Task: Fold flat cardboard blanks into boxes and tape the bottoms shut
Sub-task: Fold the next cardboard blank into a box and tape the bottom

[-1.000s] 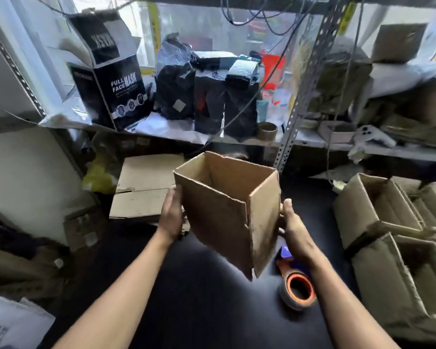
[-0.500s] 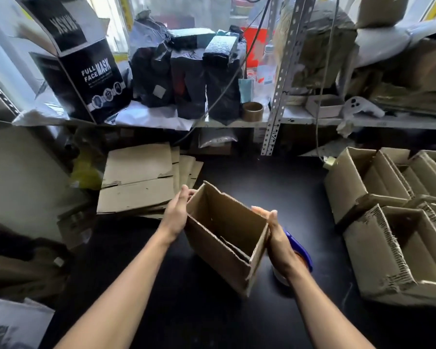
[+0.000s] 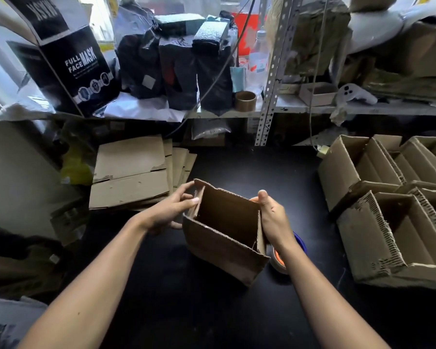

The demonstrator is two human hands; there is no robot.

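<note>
An opened brown cardboard box [image 3: 222, 245] stands over the black table [image 3: 212, 311], its open end facing up toward me. My left hand [image 3: 173, 210] pinches the box's left side wall, fingers on the folded flap. My right hand [image 3: 271, 220] grips the right side wall, thumb up at the far corner. A roll of tape with an orange core [image 3: 278, 260] lies on the table just behind my right wrist, mostly hidden by the box. A stack of flat cardboard blanks [image 3: 131, 172] lies at the left rear of the table.
Several folded open boxes [image 3: 388, 210] crowd the right side of the table. A metal shelf [image 3: 300, 110] at the back carries black bags, a "Full Face Mask" carton [image 3: 83, 71], a brown tape roll [image 3: 246, 100] and clutter. A shelf upright [image 3: 268, 96] stands at centre rear.
The box has come down from chest height to the table and turned its open end upward. Both hands shifted along its side walls, the left now pinching the left flap.
</note>
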